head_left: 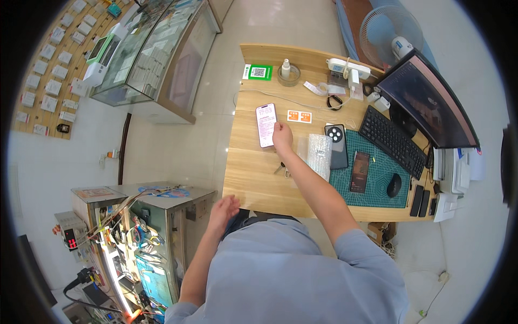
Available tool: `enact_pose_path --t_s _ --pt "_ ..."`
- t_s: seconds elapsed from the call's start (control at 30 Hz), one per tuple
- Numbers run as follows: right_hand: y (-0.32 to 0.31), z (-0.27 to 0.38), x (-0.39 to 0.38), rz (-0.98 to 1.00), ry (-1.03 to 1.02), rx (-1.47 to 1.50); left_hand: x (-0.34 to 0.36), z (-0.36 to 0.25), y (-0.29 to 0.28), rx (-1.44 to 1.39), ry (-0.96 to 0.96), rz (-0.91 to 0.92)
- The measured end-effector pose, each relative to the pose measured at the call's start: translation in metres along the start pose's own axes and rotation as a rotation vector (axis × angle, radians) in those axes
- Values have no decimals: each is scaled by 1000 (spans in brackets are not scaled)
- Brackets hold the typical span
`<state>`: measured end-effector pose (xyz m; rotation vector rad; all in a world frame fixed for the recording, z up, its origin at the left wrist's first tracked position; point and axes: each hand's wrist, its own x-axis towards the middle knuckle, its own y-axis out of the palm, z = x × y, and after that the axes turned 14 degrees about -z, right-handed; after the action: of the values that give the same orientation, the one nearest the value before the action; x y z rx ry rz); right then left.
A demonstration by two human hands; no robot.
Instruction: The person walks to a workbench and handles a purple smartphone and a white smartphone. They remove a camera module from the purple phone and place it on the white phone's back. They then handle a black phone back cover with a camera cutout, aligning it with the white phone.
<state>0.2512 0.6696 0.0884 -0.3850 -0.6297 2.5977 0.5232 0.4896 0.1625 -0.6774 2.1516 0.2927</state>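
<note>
At the left part of the wooden desk [249, 183] my right hand [282, 137] grips the right edge of a smartphone [265, 120] with a lit, pinkish screen. Whether the phone rests on the desk or is slightly raised, I cannot tell. My left hand [224, 209] hangs by the desk's near left corner, fingers loosely curled and apart, holding nothing. Just right of the phone lies an orange-and-white sticker card [299, 116]. Beside my right forearm are a bubble-wrap pouch [319, 154] and a dark phone case [338, 156] with a round camera ring. Keys [280, 167] lie partly under that forearm.
A green cutting mat [338, 189] carries another phone [360, 171] and a mouse [394, 185]. Keyboard [392, 141] and monitor [431, 102] stand right; tape roll [288, 82] and power strip [362, 70] sit far. A cluttered tool bench [151, 259] and glass showcase [145, 65] are left.
</note>
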Motion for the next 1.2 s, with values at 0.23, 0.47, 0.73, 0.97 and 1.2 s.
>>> enact_pose_path --t_s 0.23,0.47,0.73,0.97,1.2 --pt "15 -11 17 -130 -29 -96 -22 51 -48 -100 -105 -100" --pt "-5 -31 -2 -234 -185 83 -31 91 -90 -105 -100 -159" --pt "-48 -4 -208 419 -363 227 -65 147 -180 -207 -110 -160" --pt "-47 53 -511 1210 -1226 230 -107 157 -271 -1009 -34 139" --pt "52 36 -620 1256 -1505 362 -179 141 -349 -1237 63 17"
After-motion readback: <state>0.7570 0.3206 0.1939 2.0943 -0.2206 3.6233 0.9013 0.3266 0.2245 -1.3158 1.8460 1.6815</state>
